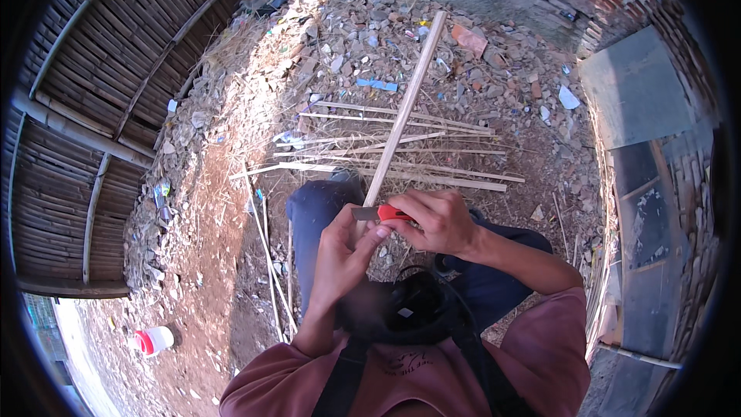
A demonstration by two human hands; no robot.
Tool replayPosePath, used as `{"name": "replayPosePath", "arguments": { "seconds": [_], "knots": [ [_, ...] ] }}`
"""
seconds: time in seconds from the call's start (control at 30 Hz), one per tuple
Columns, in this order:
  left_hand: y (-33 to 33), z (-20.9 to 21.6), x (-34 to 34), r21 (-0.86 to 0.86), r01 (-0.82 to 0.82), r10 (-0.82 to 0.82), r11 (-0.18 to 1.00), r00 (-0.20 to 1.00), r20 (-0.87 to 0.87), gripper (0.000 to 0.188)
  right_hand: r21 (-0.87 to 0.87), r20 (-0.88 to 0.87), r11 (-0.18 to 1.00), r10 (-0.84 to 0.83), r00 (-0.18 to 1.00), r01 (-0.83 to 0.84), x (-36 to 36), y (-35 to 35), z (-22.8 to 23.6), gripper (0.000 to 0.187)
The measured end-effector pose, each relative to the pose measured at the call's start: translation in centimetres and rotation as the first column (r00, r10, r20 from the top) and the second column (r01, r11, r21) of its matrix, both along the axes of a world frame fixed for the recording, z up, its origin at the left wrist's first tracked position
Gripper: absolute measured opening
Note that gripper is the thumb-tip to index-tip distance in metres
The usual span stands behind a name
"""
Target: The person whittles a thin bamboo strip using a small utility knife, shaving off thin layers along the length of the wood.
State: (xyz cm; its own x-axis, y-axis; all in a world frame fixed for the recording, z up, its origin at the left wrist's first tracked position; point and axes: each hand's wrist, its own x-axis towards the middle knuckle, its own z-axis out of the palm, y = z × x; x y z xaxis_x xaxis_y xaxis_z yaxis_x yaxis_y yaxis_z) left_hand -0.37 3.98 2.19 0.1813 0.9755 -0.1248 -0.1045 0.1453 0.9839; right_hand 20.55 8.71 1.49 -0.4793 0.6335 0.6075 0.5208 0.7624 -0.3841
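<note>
A long pale strip that looks like split bamboo (410,99) slants up and away from my lap. My left hand (340,253) is closed around its near end, the thumb pointing toward the blade. In my right hand (441,222) is a knife with a red handle (391,213), the fingers wrapped round it. Its broad grey blade (365,213) points left and lies across the strip, close to my left fingers. The exact contact of edge and strip is hard to make out.
Several thin cut strips (432,174) lie crosswise on the ground beyond my knees, others (268,262) to the left. Rubble (340,54) covers the far ground. A slatted bamboo wall (100,108) stands left, boards (637,93) lean right. A white and red container (157,340) sits lower left.
</note>
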Motion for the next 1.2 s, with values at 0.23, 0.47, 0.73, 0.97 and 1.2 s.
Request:
{"name": "replayPosePath", "arguments": {
  "seconds": [0.23, 0.47, 0.73, 0.97, 1.2],
  "knots": [
    [-0.1, -0.1, 0.8, 0.114, -0.075, 0.090, 0.991, 0.987, -0.131, 0.018, 0.002, 0.011, 1.000, -0.027, 1.000, 0.027, 0.0, -0.2, 0.5, 0.022],
    [0.1, -0.5, 1.3, 0.223, -0.130, 0.184, 0.966, 0.951, -0.247, 0.019, 0.029, 0.014, 0.998, -0.062, 0.998, 0.061, 0.2, -0.2, 0.6, 0.023],
    [-0.1, 1.0, 1.9, 0.343, -0.125, 0.265, 0.931, 0.877, -0.400, 0.024, 0.053, 0.062, 0.995, -0.089, 0.994, 0.086, 0.6, 0.1, 1.0, 0.023],
    [-1.5, 0.8, 1.9, 0.251, -0.115, 0.222, 0.961, 0.862, -0.456, 0.026, -0.038, -0.139, 0.983, -0.184, 0.973, 0.181, 2.2, 2.8, 2.4, 0.024],
    [-2.5, -0.1, 0.8, 0.234, -0.074, 0.187, 0.970, 0.840, -0.510, 0.024, -0.159, -0.096, 0.934, -0.336, 0.937, 0.319, 5.7, 6.6, 2.8, 0.025]
  ]
}}
